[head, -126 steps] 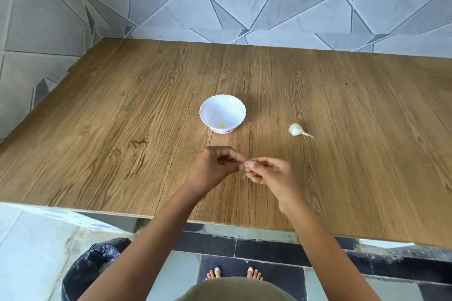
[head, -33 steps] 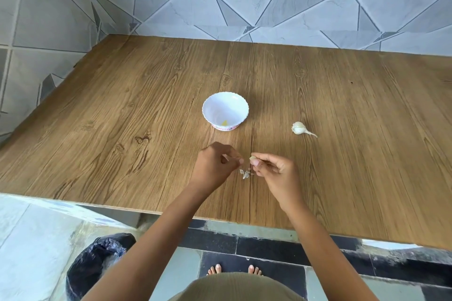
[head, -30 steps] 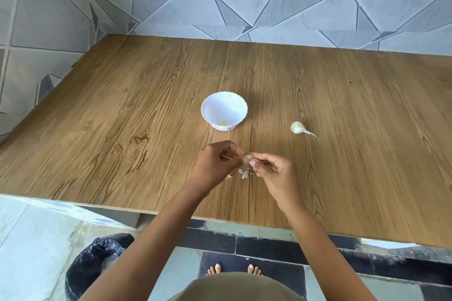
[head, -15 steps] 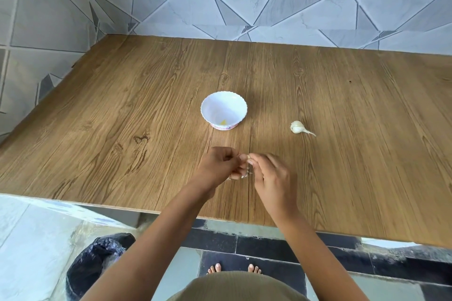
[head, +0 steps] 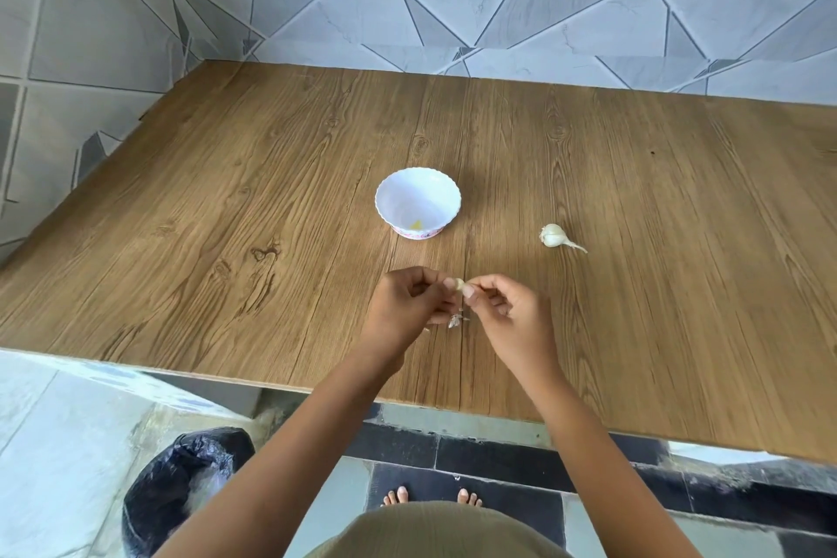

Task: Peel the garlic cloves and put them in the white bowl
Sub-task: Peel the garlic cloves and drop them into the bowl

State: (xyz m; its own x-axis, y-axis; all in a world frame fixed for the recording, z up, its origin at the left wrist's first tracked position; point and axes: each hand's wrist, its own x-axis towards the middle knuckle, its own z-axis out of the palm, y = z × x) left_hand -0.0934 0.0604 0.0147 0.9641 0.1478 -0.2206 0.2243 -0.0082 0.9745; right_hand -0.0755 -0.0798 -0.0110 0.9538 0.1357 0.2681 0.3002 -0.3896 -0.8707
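Head view: my left hand and right hand are both pinching one garlic clove at their meeting fingertips, above the surface; the white bowl is sitting beyond them, a garlic bulb lying farther right.

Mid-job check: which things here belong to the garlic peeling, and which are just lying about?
Job: garlic clove pinched between left hand and right hand; garlic bulb; white bowl.
Lying about: peel scraps on table; black-lined bin.
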